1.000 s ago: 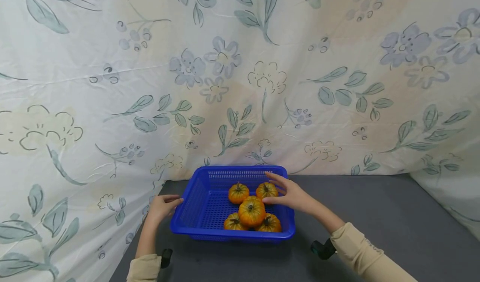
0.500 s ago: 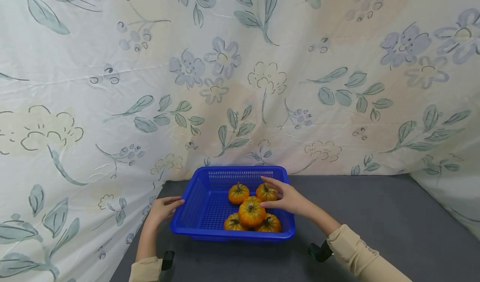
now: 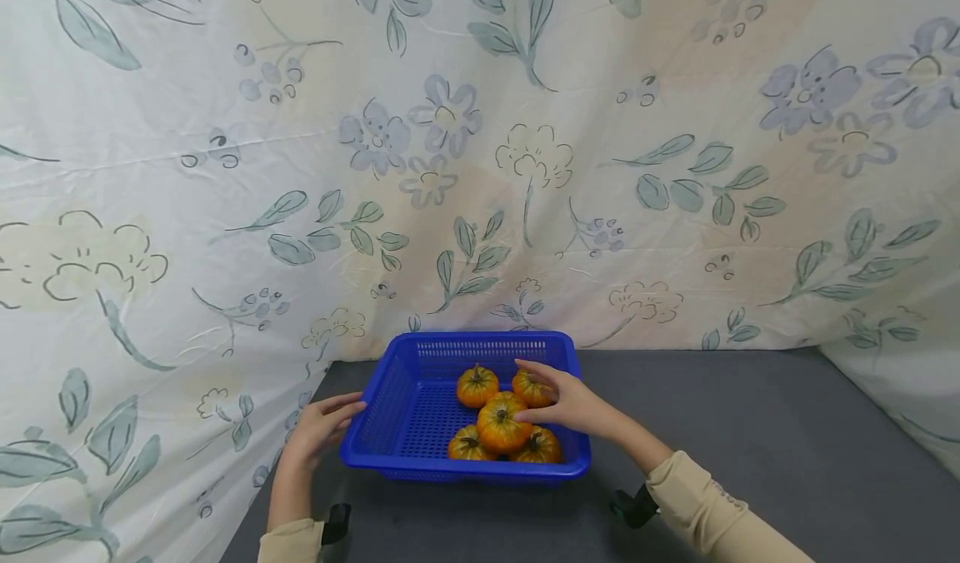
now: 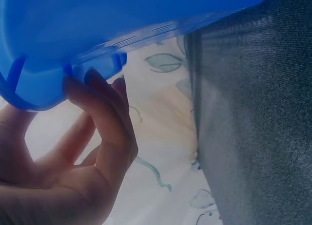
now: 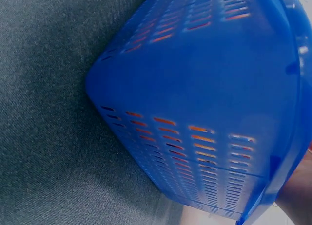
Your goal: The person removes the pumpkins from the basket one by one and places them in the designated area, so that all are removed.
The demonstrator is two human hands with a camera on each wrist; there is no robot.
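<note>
A blue plastic basket (image 3: 401,463) with slotted walls stands on the dark table. Several small orange pumpkins sit in its right half, and the middle pumpkin (image 3: 501,431) looks highest. My left hand (image 3: 322,427) holds the basket's left rim; in the left wrist view its fingers (image 4: 105,105) curl up against the rim's underside. My right hand (image 3: 566,398) reaches over the right rim, thumb and fingers spread apart. Its thumb overlaps the middle pumpkin, and its fingers are over the back right pumpkin (image 3: 528,388); contact cannot be told. In the right wrist view the basket wall (image 5: 195,79) hides most of this hand.
Other pumpkins lie at the basket's back (image 3: 477,386), front left (image 3: 469,445) and front right (image 3: 542,446). A floral cloth (image 3: 480,171) hangs behind the table (image 3: 750,446) and along its left side. Dark bands (image 3: 633,506) are on both wrists.
My right hand has moved a little left and down over the pumpkins, its thumb now over the middle one. The left hand shifts slightly at the rim. Basket and pumpkins look unmoved.
</note>
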